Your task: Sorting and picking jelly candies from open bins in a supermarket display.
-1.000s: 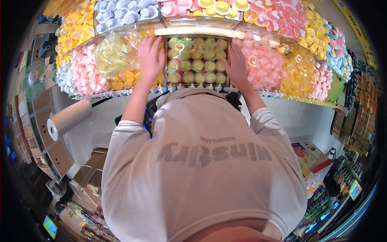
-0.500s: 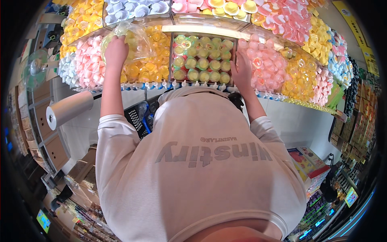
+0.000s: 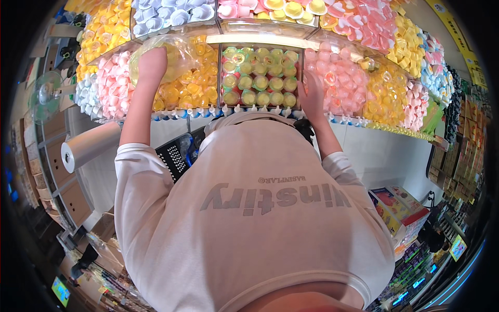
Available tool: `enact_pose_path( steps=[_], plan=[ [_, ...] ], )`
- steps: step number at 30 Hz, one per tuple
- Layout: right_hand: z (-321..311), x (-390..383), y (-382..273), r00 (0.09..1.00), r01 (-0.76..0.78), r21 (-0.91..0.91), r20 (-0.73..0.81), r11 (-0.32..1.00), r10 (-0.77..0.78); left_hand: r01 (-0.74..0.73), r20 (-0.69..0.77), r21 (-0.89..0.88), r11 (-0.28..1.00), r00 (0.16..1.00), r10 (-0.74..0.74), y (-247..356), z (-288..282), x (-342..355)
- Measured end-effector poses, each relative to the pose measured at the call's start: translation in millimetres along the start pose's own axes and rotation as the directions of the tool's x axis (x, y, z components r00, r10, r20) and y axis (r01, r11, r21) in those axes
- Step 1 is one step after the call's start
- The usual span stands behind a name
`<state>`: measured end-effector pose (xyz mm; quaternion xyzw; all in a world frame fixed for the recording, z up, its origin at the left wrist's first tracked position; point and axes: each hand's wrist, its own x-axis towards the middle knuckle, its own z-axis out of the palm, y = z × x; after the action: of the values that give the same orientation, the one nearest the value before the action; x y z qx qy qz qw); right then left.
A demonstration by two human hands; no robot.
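Left hand (image 3: 152,62): curled into a fist, seemingly clamped on the clear plastic bag (image 3: 179,54); the fingertips are hidden, so the exact hold cannot be read. The bag lies over the back part of the yellow cups (image 3: 193,88), its left side reaching the pink-and-white cups (image 3: 113,86). Likely reason for a whole-fist hold: thin, slack film gives little to pinch. Whether anything is inside cannot be told.

Right hand (image 3: 312,92): fingers extended, thumb apart, nothing seen in its grasp. It sits at the right edge of the middle bin, by the divider (image 3: 301,73); contact with the wall not certain. Perhaps placed there as a steadying point.

Green cups (image 3: 261,83): in the middle bin, between the hands, directly before the person. Near ones stand in close rows, round tops up, probably so they pack tightly and show evenly; the back ones look less regular. By contrast, the pink cups (image 3: 343,83), right of the divider, lie heaped, as do the yellow ones.

Below the counter, left: a pale roll (image 3: 91,147), set within sideways reach, and a black holed basket (image 3: 172,158) near the body.
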<state>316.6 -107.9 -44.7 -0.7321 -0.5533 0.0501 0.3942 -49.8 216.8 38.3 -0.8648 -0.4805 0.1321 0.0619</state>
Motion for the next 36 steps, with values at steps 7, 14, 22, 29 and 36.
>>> enact_pose_path(
  steps=[7,14,22,29,36],
  plan=[
    [-2.0,0.1,2.5,1.0,-0.008,0.014,-0.001,1.0,0.008,0.076,0.288,0.179,0.981,0.949,-0.126,-29.0,-27.5,-10.5],
    [-1.0,2.1,8.2,1.0,-0.016,-0.01,-0.015,1.0,0.016,-0.007,0.357,0.211,0.978,0.932,-0.071,-37.2,-13.6,-11.1],
    [-2.1,7.0,-2.0,1.0,-0.012,0.018,-0.025,1.0,0.013,0.057,0.079,-0.057,0.997,0.996,-0.052,-11.7,-60.1,-44.3],
    [-3.1,20.4,-23.7,0.99,-0.14,0.216,0.009,0.966,0.142,-0.419,-0.481,-0.54,0.73,0.865,0.141,80.7,-73.7,-81.9],
    [5.9,46.5,-101.4,0.7,-0.632,0.472,0.687,0.615,0.193,-0.484,-0.436,-0.69,0.539,0.872,0.224,184.0,-63.6,-115.0]
  ],
)
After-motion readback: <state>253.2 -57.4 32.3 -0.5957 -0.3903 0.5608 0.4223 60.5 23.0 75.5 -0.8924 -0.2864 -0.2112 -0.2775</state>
